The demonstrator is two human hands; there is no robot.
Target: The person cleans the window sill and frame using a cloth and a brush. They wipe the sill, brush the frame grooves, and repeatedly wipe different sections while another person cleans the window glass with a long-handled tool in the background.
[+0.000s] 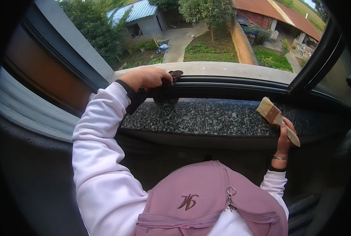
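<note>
My left hand [150, 77] is closed on a dark cloth [176, 74], pressed against the black window track [222, 83] at the far side of the sill. Part of the cloth sticks out past the fingers; the rest is hidden under the hand. At the right, my right hand [286, 135] grips the wooden handle of a flat paintbrush [273, 112]. Its pale bristles point up and to the left, above the speckled granite sill [199, 116], apart from the track.
Black window frame posts [320, 55] rise at the right, with a brown and dark frame [51, 72] at the left. Beyond the track runs a pale outer ledge [230, 70]. Below outside lie a yard, trees, a blue-roofed shed [134, 13] and a brick wall [241, 41].
</note>
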